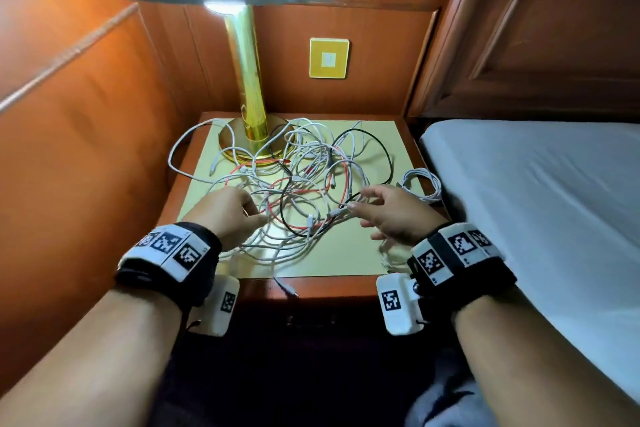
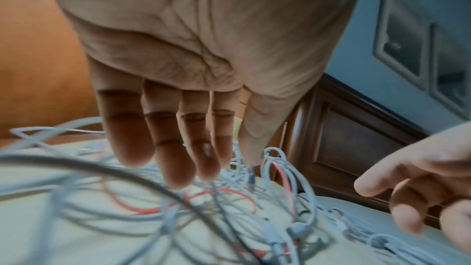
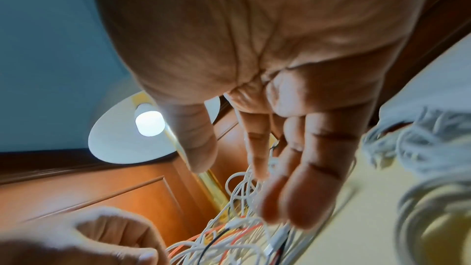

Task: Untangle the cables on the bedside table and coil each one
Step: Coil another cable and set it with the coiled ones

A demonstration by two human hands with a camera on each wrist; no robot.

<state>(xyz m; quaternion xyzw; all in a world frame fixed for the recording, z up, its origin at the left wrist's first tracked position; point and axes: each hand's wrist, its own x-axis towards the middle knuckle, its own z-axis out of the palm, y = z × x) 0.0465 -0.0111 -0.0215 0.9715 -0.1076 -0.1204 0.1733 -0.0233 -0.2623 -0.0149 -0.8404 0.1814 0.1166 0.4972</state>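
Head view has your left hand [image 1: 230, 211] and right hand [image 1: 391, 213] both down at the near edge of the big knot of white, red and black charging cables [image 1: 298, 184], which sprawls over the cream mat on the wooden bedside table [image 1: 346, 284], running from the brass lamp base [image 1: 249, 146] at the far left almost to the near edge. One bundle of white cable [image 1: 420, 184] is already coiled and sits apart at the right edge, beside the bed with the white sheet [image 1: 536, 191].

Fingers: the left wrist view shows your left fingers [image 2: 142, 144] long and loose, tips brushing strands, not pinching anything. The right wrist view shows the right ones [image 3: 300, 188] relaxed and spread too, holding nothing I can make out.

So I'd say you're still early in the untangling, picking the next cable to free. A white plug end [image 1: 287, 288] dangles over the near edge; probably the easy one to grab and trace back. Pull slowly, since yanking looks likely to tighten the knot or snag the lamp.
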